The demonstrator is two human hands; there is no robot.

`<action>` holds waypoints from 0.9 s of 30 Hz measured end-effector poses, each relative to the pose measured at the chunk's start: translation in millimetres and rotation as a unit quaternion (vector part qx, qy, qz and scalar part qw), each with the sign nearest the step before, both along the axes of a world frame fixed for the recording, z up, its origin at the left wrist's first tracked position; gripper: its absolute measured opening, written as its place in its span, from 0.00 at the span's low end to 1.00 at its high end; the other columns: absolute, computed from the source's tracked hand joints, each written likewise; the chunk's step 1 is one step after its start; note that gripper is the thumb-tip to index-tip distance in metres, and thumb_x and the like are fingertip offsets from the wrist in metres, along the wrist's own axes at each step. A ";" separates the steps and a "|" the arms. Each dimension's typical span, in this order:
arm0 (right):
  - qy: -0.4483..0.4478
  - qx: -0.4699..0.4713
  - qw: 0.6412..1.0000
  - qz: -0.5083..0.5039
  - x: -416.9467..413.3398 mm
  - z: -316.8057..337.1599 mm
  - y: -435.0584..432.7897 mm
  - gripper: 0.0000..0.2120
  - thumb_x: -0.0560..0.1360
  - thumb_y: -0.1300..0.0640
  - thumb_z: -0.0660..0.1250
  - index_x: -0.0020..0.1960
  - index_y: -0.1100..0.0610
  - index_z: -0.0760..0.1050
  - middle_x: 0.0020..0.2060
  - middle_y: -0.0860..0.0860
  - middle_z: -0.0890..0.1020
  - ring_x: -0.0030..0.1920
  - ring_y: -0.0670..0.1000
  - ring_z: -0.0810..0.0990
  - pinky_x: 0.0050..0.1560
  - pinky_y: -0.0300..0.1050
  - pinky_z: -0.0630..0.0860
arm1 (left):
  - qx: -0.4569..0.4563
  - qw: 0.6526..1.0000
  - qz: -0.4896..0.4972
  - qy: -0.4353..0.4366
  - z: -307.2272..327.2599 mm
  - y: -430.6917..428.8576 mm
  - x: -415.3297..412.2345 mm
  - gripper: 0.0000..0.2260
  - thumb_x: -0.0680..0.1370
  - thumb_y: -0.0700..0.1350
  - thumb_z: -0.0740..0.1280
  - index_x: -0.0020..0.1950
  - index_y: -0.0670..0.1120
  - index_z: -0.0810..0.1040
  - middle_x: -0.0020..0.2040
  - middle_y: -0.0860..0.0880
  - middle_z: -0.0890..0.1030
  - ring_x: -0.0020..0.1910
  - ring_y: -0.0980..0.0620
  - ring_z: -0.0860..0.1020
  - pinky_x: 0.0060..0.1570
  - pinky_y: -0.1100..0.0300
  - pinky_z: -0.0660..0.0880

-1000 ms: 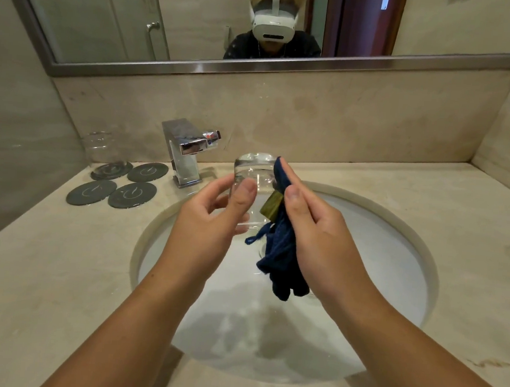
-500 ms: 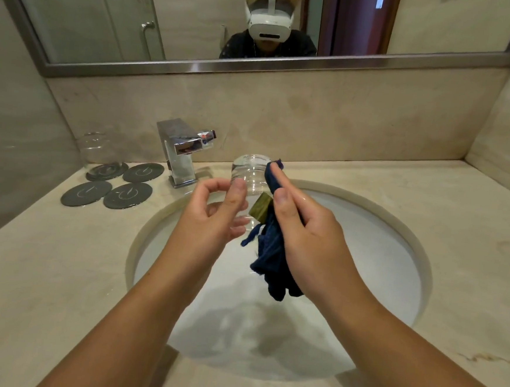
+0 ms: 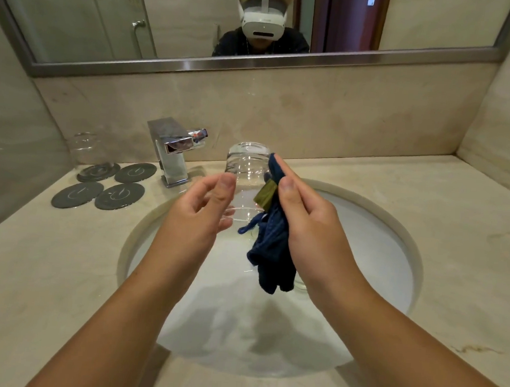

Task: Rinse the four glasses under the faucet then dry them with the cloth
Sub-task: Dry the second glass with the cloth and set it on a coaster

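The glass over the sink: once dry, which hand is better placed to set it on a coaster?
Probably the left hand. It holds the glass on the side nearer the coasters, which lie to its left by the faucet. The right hand is busy pressing the cloth.

This is a bathroom, maybe in a hotel. Below the hands lies a round white sink [image 3: 394, 265] set in a beige marble counter [image 3: 457, 240]. Beyond the left hand [image 3: 197, 216] stands a chrome faucet [image 3: 171, 153], with four grey coasters [image 3: 108, 184] further left. Above is a wide mirror [image 3: 429, 20] that reflects a glass shower door [image 3: 94, 6].
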State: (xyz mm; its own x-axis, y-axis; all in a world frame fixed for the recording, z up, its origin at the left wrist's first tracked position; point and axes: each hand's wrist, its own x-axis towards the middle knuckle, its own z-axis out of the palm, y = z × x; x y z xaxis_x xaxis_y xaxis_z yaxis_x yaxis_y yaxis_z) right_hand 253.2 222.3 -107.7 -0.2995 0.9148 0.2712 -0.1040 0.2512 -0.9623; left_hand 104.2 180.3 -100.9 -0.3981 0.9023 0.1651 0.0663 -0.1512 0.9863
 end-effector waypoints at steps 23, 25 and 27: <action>0.008 0.023 1.000 -0.003 2.8 2.0 0.5 0.17 0.87 0.45 0.59 0.73 0.32 0.73 0.67 0.33 0.80 0.65 0.31 0.77 0.63 0.29 0.73 | 0.016 0.996 -0.029 0.077 -6.9 1.7 -5.1 0.19 0.76 0.72 0.66 0.67 0.75 0.74 0.60 0.55 0.86 0.60 0.56 0.85 0.66 0.49 0.80; -0.006 0.045 0.999 -0.008 2.2 1.1 -1.5 0.17 0.87 0.46 0.59 0.74 0.32 0.72 0.68 0.31 0.79 0.65 0.29 0.76 0.61 0.25 0.71 | 0.016 0.996 -0.020 0.081 -7.7 2.7 -3.9 0.16 0.77 0.73 0.66 0.64 0.78 0.74 0.57 0.57 0.85 0.56 0.56 0.85 0.66 0.49 0.80; -0.021 0.073 0.997 -0.009 0.3 -0.8 -3.5 0.18 0.87 0.47 0.59 0.75 0.34 0.72 0.71 0.32 0.77 0.68 0.30 0.74 0.64 0.26 0.70 | 0.015 0.996 -0.022 0.080 -6.1 0.9 -1.9 0.21 0.74 0.71 0.69 0.66 0.75 0.72 0.58 0.55 0.86 0.56 0.57 0.86 0.65 0.50 0.80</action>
